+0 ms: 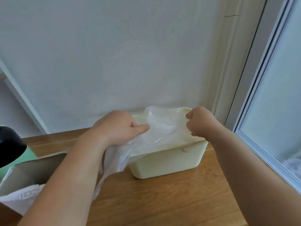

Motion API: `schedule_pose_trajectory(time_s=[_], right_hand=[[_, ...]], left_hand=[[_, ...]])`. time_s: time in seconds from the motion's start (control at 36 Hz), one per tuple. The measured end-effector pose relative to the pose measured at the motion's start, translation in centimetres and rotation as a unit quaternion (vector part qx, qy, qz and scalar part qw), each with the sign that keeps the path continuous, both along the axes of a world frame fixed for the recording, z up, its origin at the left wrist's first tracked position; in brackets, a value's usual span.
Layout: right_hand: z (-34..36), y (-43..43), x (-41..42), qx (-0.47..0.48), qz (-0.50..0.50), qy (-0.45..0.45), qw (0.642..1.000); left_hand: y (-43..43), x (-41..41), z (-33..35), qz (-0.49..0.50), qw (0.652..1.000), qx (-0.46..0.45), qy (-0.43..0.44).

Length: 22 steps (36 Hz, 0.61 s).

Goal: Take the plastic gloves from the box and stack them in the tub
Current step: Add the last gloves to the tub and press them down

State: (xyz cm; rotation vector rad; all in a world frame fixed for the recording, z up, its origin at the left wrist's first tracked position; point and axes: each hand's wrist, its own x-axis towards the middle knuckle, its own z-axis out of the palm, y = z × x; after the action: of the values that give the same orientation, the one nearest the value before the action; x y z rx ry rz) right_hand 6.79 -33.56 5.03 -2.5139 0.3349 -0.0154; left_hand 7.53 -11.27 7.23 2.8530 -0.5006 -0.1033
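A white wall (pixel 114 54) is filling the far side of the scene, with a window (pixel 280 95) running down the right. A wooden table (pixel 162 201) is carrying everything else. What looks to be the open box (pixel 32 170) is sitting at the near left edge, with a printed sheet lying at its near corner and a black rounded object (pixel 9 144) looming just beyond it.

The cream tub (pixel 166 163) is standing against the wall, right of centre. The plastic gloves (pixel 159 128) are lying spread across its open top, with a loose tail spilling over the left rim and hanging down towards the table.

The left hand (pixel 118 126) is grasping the film at the tub's left rim, fingers curled under and thumb lying on top. The right hand (pixel 200 123) is clenched around the film's right edge, above the tub's right end.

The gloves are looking very thin, light, limp and slippery, likely clinging to each other and sliding out of a loose grip. Pinching them at opposite edges is probably working best, keeping the sheet taut and flat while it goes down; the dangling tail is likely needing to be folded in.
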Motion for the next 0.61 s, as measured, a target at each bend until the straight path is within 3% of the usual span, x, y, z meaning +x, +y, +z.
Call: schedule_pose_trajectory(time_s=[0.06, 0.11, 0.19, 0.31, 0.36, 0.44, 0.53, 0.61], right_hand=[[-0.1, -0.1, -0.2, -0.050, 0.009, 0.008, 0.999], [-0.1, 0.0, -0.3, -0.084, 0.026, 0.026, 0.996], [-0.2, 0.1, -0.1, -0.132, 0.037, 0.038, 0.990], [0.0, 0.6, -0.1, -0.199, 0.111, -0.077, 0.971], [0.1, 1.1, 0.2, -0.173, 0.172, -0.088, 0.966], [-0.6, 1.5, 1.1, -0.185, 0.214, 0.029, 0.959], [-1.0, 1.4, 1.9, -0.235, 0.243, 0.193, 0.921], [-1.6, 1.2, 2.9, -0.235, 0.248, 0.278, 0.898]], left_hand=[[-0.8, -0.2, 0.0, -0.006, 0.996, 0.001, -0.086], [-1.8, -0.6, -0.3, -0.040, 0.994, 0.009, -0.101], [-3.4, -0.3, -1.5, -0.083, 0.994, 0.077, -0.005], [-4.2, 1.0, -2.7, -0.088, 0.985, 0.110, 0.098], [-4.5, 1.6, -3.0, -0.092, 0.979, 0.139, 0.119], [-4.9, 2.3, -3.4, -0.091, 0.975, 0.153, 0.136], [-5.2, 3.0, -4.2, -0.095, 0.971, 0.145, 0.164], [-5.5, 3.4, -5.0, -0.099, 0.967, 0.140, 0.188]])
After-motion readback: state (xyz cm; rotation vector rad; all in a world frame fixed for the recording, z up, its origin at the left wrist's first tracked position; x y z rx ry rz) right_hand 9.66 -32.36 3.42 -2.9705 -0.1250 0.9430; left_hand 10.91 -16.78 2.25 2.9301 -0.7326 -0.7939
